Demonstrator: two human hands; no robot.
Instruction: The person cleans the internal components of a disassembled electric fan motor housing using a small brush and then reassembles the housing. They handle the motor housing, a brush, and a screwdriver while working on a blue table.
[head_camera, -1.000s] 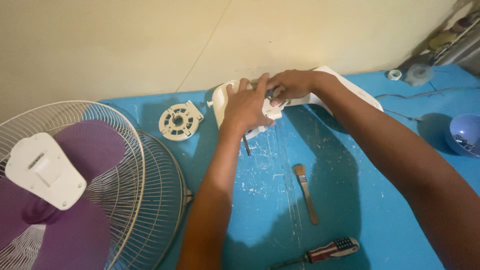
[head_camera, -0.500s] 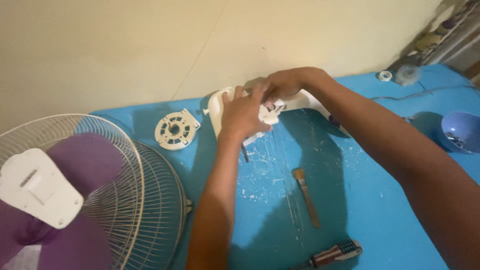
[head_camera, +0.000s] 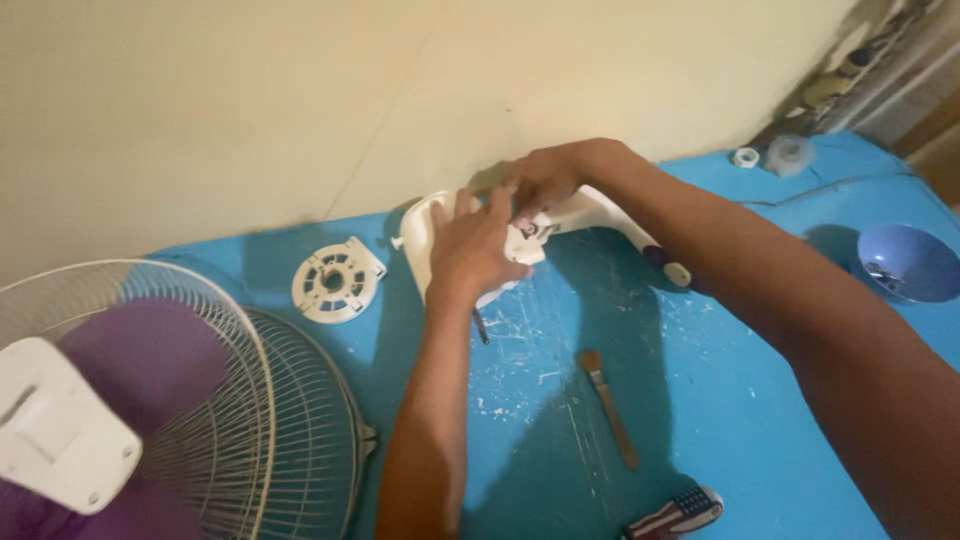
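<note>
The blue table (head_camera: 760, 420) carried a caged fan (head_camera: 190, 400) at the left, a round white vent plate (head_camera: 335, 281), a brush (head_camera: 608, 408) and a screwdriver handle (head_camera: 678, 513); at the wall, the white fan housing (head_camera: 425, 235) lay under both hands; left hand (head_camera: 472, 252) spread flat upon it; right hand (head_camera: 545, 180) fingers pinched narrowly at its top.

This looks like a makeshift repair spot in a home rather than a proper workshop: a blue table (head_camera: 760, 420) pushed against a plain cream wall (head_camera: 250, 110), its surface scratched and flecked with white. A fan with a wire guard (head_camera: 250, 420) (purple blades inside) stands at one corner, and loose parts and tools lie about, among them a round white cover (head_camera: 336, 279), a small brush (head_camera: 608, 405), a screwdriver (head_camera: 675, 515) and a blue bowl (head_camera: 908, 262).
</note>
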